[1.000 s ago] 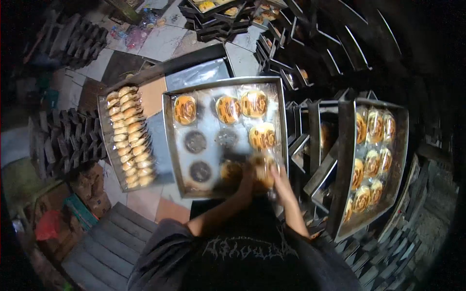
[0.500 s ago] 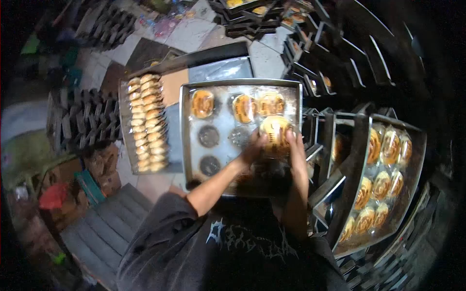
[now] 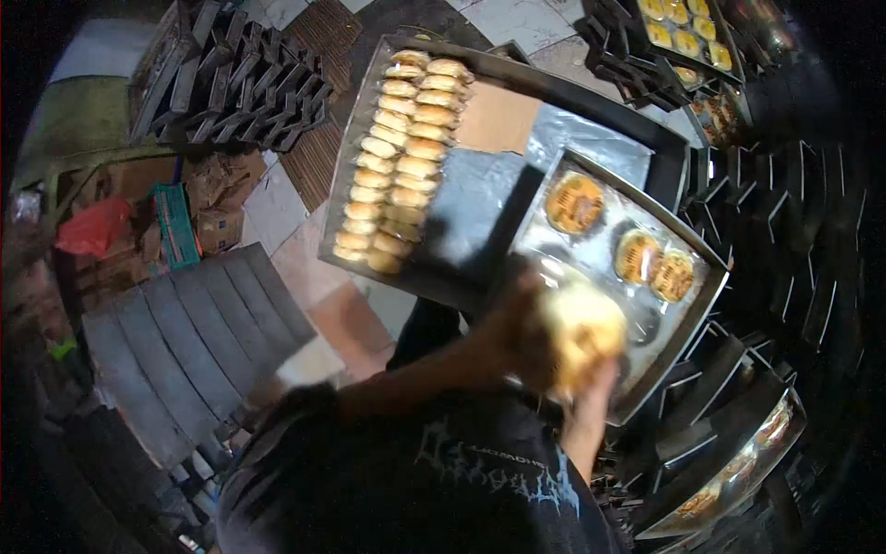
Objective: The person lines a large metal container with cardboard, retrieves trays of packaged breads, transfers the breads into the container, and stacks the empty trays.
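My left hand (image 3: 515,319) and my right hand (image 3: 592,397) are closed around plastic-wrapped buns (image 3: 580,328), one at each side. Motion blurs the buns, and I cannot tell how many are held. Below them is a metal baking tray (image 3: 637,397) with a wrapped bun (image 3: 574,203) at its far left and two more wrapped buns (image 3: 653,266) to the right. Dark round marks show on the tray's bare surface. Left of the tray lies a large shallow box (image 3: 678,175), where two rows of wrapped buns (image 3: 406,157) stand on edge.
Stacked dark trays (image 3: 231,78) stand at the upper left, with more stacked trays (image 3: 775,222) at the right. A tray of yellow-topped buns (image 3: 688,37) is at the upper right. At the lower left is a grey ribbed surface (image 3: 198,342) near a red plastic bag (image 3: 97,226).
My view has turned left, toward the large box. The held buns have moved off the tray's right side toward its near left edge, still in both hands.
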`<action>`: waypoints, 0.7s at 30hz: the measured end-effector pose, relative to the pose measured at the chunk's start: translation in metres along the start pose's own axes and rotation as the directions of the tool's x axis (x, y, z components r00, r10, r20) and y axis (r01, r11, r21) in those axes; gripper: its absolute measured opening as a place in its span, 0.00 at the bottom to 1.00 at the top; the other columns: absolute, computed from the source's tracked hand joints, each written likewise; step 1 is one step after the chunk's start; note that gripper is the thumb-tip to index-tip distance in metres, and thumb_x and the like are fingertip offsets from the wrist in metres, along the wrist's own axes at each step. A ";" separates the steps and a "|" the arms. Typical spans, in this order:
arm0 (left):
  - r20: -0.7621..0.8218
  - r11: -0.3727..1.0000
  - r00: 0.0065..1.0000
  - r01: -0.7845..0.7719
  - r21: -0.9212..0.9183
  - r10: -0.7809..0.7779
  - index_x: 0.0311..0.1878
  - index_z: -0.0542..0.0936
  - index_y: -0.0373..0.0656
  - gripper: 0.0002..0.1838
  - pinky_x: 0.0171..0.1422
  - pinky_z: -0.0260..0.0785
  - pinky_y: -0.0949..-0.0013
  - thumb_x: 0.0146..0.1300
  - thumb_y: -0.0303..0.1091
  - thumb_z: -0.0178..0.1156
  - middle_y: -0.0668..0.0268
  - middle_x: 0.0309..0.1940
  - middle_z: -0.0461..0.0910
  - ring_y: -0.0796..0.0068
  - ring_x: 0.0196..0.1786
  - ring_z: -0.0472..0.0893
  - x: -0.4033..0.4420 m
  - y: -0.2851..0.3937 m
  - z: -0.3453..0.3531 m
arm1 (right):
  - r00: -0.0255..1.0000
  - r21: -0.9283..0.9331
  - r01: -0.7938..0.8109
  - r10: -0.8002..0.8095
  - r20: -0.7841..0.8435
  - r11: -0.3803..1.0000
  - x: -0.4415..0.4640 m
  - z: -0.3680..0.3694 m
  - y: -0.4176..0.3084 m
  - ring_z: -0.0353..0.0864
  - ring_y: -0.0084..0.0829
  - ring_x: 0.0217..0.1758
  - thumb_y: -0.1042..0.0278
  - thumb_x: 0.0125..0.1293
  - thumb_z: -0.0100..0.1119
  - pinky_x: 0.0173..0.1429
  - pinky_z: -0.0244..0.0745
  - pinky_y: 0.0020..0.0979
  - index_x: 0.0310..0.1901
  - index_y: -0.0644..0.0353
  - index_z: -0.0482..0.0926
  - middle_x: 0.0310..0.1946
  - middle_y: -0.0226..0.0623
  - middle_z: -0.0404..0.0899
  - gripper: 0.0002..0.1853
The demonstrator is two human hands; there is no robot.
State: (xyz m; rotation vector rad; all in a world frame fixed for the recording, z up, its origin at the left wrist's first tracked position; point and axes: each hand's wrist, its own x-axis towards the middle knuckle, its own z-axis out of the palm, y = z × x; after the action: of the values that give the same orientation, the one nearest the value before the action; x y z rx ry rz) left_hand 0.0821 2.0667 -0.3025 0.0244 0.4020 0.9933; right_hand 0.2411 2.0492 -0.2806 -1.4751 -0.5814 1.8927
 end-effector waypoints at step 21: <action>-0.242 -0.230 0.825 0.402 0.886 0.510 0.57 0.63 0.32 0.31 0.63 0.48 0.46 0.55 0.44 0.53 0.47 0.57 0.60 0.46 0.58 0.60 -0.073 0.076 -0.193 | 0.679 0.105 -0.729 0.734 -0.019 0.677 0.269 0.191 0.137 0.75 0.37 0.49 0.50 0.62 0.44 0.53 0.69 0.33 0.52 0.65 0.70 0.47 0.45 0.75 0.26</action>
State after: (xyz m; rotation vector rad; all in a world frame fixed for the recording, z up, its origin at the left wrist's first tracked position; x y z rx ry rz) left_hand -0.0803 2.0176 -0.4423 1.4051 1.8499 0.3952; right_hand -0.0129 2.1611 -0.5047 -1.8690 0.1953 2.4056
